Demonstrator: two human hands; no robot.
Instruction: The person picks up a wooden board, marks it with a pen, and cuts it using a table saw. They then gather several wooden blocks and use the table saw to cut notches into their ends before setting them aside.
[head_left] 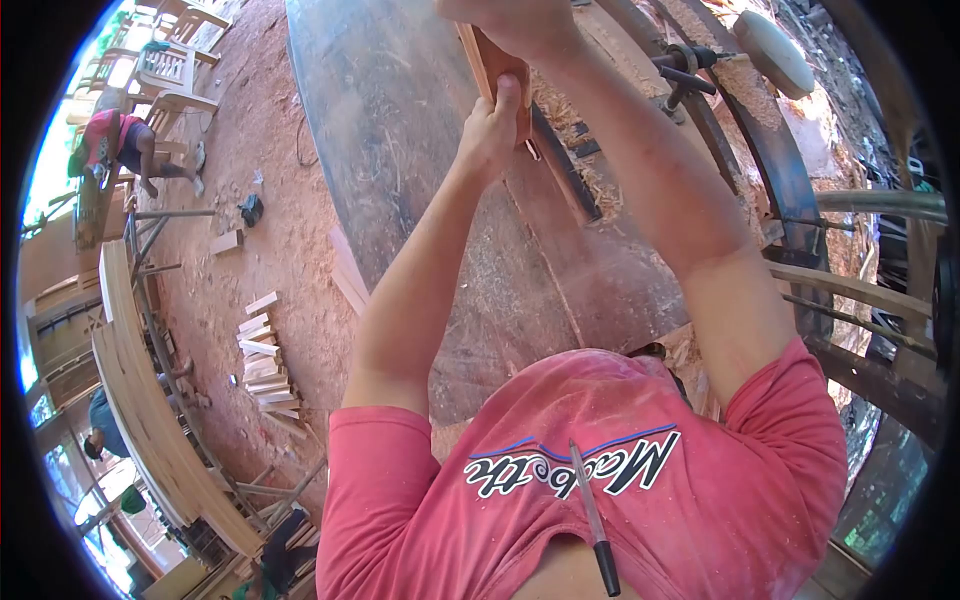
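Observation:
A reddish-brown wooden piece (492, 62) stands over the dusty worktable (400, 170) at the top of the view. My left hand (488, 132) grips its near end, thumb laid along the wood and fingers curled round the side. Higher up, my right hand (520, 25) is closed over the far part of the same piece; the frame's edge cuts off some of it. Just right of my left hand, a long dark slot with a metal edge (565, 165) runs through the tabletop, with wood shavings (600, 190) beside it.
Curved metal bars (770, 150) and a clamp-like fitting (685, 75) stand to the right. Small wood blocks (265, 365) lie on the ground at left. Long planks (150, 400) rest on a rack. A person in red (105, 140) sits near wooden chairs (165, 70); another person (105, 425) is lower left.

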